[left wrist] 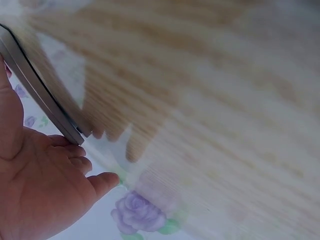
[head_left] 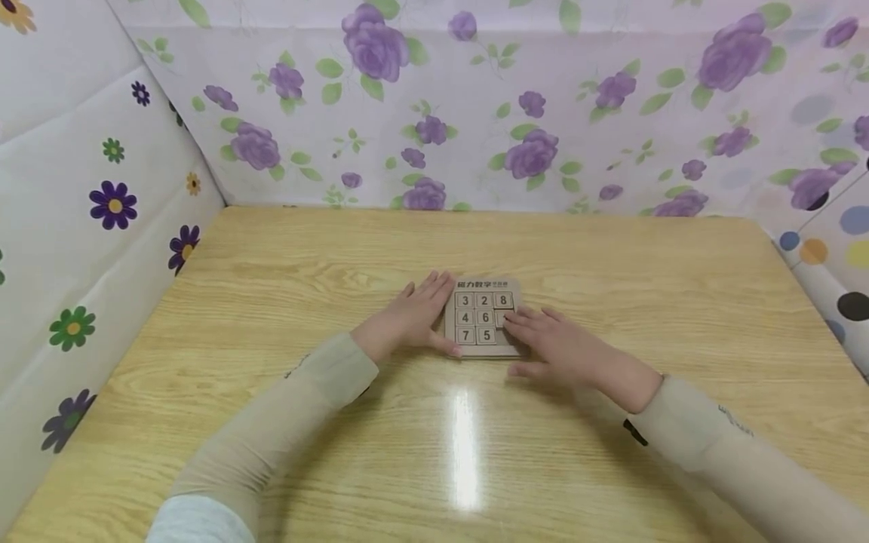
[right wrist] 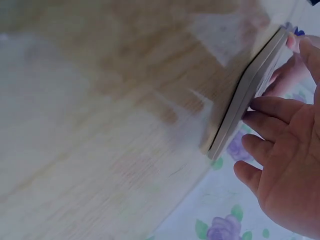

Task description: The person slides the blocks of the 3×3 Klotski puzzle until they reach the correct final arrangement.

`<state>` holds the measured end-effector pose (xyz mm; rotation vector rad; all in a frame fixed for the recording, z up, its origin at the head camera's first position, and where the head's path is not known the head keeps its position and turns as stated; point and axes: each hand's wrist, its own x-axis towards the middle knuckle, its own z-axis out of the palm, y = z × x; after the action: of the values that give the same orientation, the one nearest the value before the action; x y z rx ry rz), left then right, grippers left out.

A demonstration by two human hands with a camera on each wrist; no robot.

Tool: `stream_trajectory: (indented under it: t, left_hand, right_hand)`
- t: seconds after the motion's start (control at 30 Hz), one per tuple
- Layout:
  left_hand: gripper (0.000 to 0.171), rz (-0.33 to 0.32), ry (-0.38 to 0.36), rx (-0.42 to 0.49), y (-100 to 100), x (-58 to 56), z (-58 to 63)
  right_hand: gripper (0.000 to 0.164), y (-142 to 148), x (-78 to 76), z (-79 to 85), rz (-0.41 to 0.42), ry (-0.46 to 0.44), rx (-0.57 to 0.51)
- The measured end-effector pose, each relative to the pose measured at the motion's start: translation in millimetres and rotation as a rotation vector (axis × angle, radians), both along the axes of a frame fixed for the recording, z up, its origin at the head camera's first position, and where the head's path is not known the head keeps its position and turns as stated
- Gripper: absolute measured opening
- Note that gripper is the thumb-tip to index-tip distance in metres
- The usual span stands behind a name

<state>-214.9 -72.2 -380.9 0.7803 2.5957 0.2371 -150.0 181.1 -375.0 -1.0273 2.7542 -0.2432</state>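
A square wooden number slide puzzle lies flat on the table, its numbered tiles in a three-by-three frame with printed characters along the top. The left hand rests against its left side, fingers extended along the edge and thumb at the lower left corner. From the right, the right hand reaches over the frame, fingertips on the tile at the right end of the middle row and hiding its number. The bottom right slot holds no tile. In the right wrist view, the right fingers lie fairly straight across the puzzle's edge.
The wood-grain table is glossy and reflects a light strip in front of the puzzle. Floral cloth hangs behind it. More patterned sheets stand at the left and right sides.
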Motion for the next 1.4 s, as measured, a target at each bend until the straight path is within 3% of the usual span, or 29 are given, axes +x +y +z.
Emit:
stream_trajectory:
  t: [0.2, 0.47, 1.07, 1.4]
  left_hand:
    - [0.125, 0.005, 0.004, 0.002, 1.9, 0.3, 3.1]
    - [0.126, 0.01, -0.001, -0.01, 1.3, -2.3, 2.3]
    - [0.126, 0.024, -0.009, 0.012, 2.7, -3.3, 3.4]
    - [0.127, 0.035, -0.026, 0.012, 1.2, -1.7, -0.1]
  right_hand:
    - [0.072, -1.4, -2.7, 5.2, 0.001, 0.024, 0.003]
    - [0.073, -19.2, 5.8, 6.8, 0.115, -0.009, -0.013]
    - [0.067, -2.4, 6.6, 11.0, 0.085, 0.011, 0.018]
    - [0.063, -16.0, 3.8, 18.0, 0.089, 0.022, 0.011]
